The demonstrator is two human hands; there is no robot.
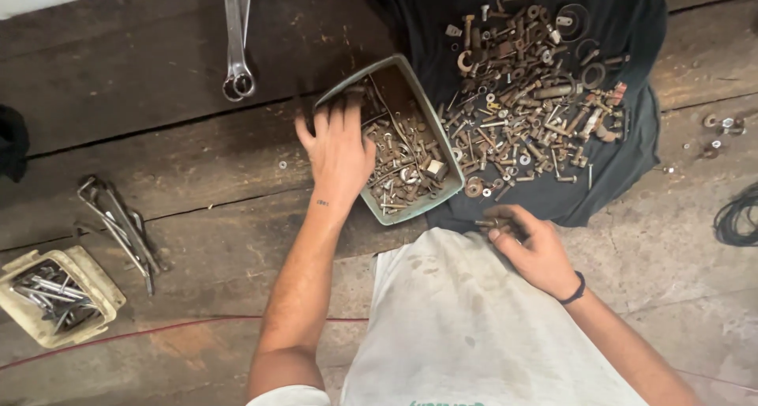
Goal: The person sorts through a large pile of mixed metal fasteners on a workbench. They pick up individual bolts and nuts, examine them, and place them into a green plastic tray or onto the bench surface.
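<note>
Gripping the green tub's (410, 209) rim, the left hand (338, 149) spreads its fingers; the right hand (530, 244) pinches rusty bolts (491, 224) between its fingertips.

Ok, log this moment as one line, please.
left hand: gripping rim of green tub of rusty hardware | right hand: holding several bolts | dark cloth: heaped bolts and nuts | wrench: lying apart
</note>
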